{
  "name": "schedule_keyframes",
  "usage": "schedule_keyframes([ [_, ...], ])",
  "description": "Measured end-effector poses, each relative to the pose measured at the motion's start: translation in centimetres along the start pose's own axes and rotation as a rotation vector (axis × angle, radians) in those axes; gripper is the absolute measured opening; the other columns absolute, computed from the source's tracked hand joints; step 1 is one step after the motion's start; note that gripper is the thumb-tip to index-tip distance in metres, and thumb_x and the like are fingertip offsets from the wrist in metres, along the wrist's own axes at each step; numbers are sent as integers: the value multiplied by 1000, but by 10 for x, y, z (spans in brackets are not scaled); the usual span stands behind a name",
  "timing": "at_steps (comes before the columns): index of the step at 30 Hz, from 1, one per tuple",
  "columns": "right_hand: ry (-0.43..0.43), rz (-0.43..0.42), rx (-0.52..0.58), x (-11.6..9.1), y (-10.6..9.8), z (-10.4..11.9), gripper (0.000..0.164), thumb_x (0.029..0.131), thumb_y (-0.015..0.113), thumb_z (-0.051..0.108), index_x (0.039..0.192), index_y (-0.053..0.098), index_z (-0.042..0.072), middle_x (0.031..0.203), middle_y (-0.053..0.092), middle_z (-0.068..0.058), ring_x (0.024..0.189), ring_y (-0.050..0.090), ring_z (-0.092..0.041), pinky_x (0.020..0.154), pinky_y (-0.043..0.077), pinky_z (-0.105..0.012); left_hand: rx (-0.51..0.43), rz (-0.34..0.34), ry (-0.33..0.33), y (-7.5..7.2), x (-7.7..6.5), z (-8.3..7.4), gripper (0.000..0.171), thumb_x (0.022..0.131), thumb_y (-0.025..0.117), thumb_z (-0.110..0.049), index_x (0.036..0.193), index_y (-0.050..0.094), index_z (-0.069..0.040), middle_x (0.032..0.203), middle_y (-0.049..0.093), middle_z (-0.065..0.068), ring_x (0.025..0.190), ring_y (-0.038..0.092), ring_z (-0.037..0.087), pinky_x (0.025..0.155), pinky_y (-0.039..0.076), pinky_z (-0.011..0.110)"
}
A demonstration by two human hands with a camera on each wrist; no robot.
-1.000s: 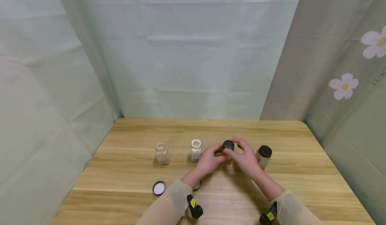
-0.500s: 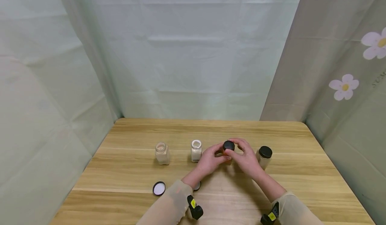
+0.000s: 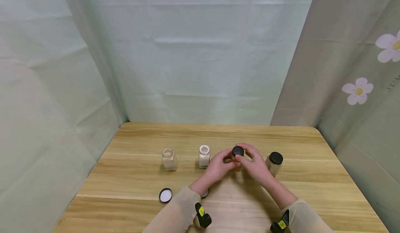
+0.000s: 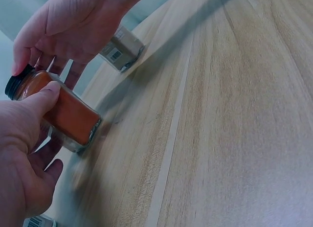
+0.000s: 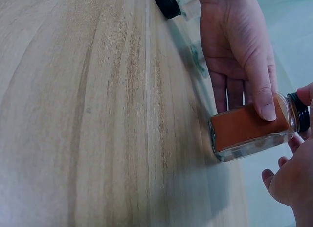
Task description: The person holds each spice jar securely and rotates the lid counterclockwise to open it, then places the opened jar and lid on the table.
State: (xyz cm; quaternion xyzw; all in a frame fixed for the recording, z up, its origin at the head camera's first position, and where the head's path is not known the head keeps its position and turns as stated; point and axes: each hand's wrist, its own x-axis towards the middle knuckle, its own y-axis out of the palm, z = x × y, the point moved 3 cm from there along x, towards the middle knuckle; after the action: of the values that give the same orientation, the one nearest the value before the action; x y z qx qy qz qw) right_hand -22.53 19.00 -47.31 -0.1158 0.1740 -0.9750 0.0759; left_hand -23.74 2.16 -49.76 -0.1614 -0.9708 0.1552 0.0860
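Observation:
A glass jar of orange-red powder stands upright between the two hands. Its black lid sits on the neck. My left hand grips the jar's body, with the thumb lying along one glass side in both wrist views. At the top, my right hand holds the black lid between thumb and fingers. In the head view the hands cover most of this jar. From the right wrist, the jar's base appears at or very near the tabletop; contact is hard to tell.
Two lidless jars of pale powder, one further left and one beside the left hand, stand on the wooden table. A black-lidded jar stands right. Two lids lie nearer, one partly under the left sleeve.
Both hands stay at the same jar. The right thumb shifts very slightly along the lid's edge, and the head view drifts a little. Nothing else moves.

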Motion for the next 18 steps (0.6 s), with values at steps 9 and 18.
schedule_keyframes([
  [9, 20, 1, 17, -1, 1, 0, 54, 98, 73, 26, 146, 54, 8, 152, 46, -13, 143, 36, -36, 117, 26, -60, -15, 8, -17, 0, 0, 2, 53, 91, 80, -33, 141, 62, -28, 116, 66, -11, 125, 58, 15, 106, 46, 40],
  [18, 73, -26, 53, -2, 2, -2, 67, 90, 82, 29, 146, 50, 11, 149, 47, -11, 143, 35, -36, 116, 27, -58, -18, 6, -5, 0, 1, 5, 56, 92, 79, -30, 144, 60, -21, 125, 67, -3, 124, 59, 18, 106, 46, 42],
])
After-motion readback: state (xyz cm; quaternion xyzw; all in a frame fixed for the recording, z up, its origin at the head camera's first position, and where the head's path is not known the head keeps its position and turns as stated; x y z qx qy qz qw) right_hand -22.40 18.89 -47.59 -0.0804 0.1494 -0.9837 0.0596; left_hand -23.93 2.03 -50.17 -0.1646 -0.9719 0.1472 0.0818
